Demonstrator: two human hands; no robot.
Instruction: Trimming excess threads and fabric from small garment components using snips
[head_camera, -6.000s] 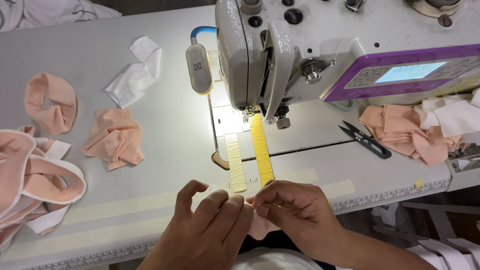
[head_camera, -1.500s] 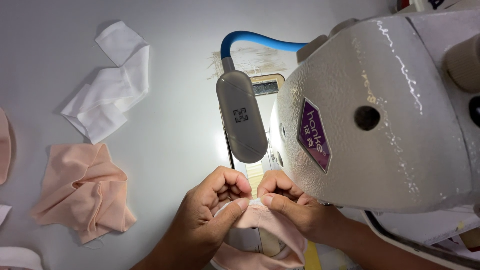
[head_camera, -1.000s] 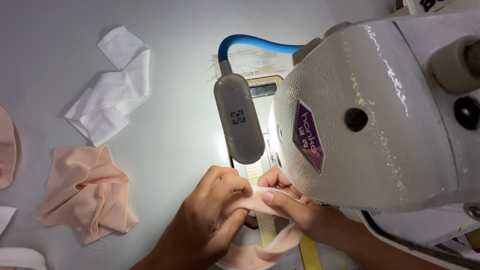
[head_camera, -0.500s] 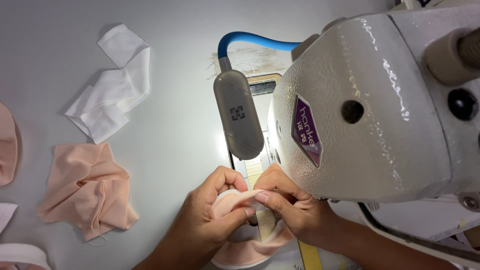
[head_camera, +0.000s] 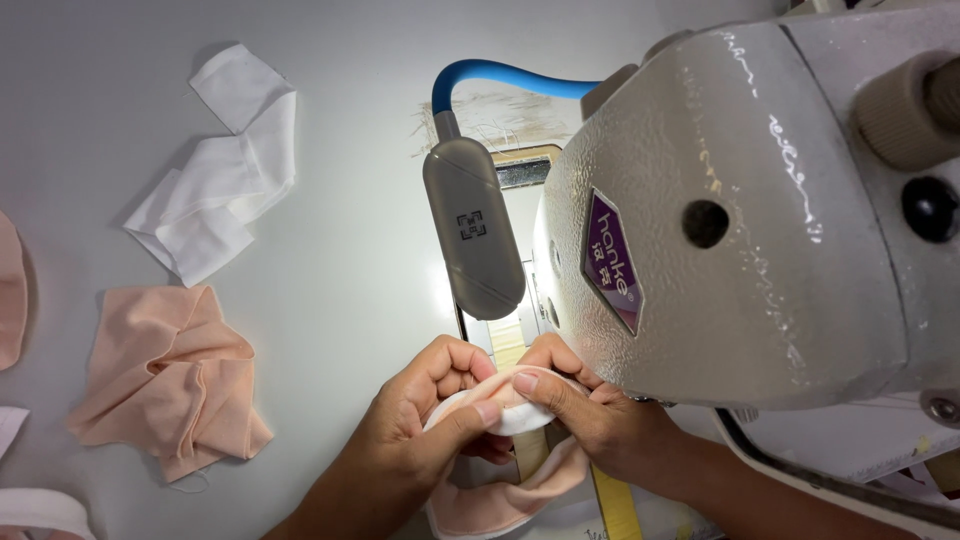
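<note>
Both my hands pinch a small curved piece of pale pink fabric (head_camera: 500, 500) just in front of the sewing machine head (head_camera: 740, 230). My left hand (head_camera: 420, 440) grips its near edge with thumb on top. My right hand (head_camera: 590, 415) holds the other side, close under the machine's body. The fabric folds over between my fingers, and its lower loop hangs toward me. The needle area is hidden behind the machine head and the grey lamp (head_camera: 472, 228).
The lamp hangs on a blue flexible neck (head_camera: 500, 75). A yellow measuring tape (head_camera: 615, 505) runs on the table under my hands. A crumpled pink cloth (head_camera: 170, 375) and a white cloth (head_camera: 225, 180) lie on the left of the white table.
The view has closed in from above the machine onto its head. My hands have moved the pink piece up toward the machine and folded its edge over between my fingers.
</note>
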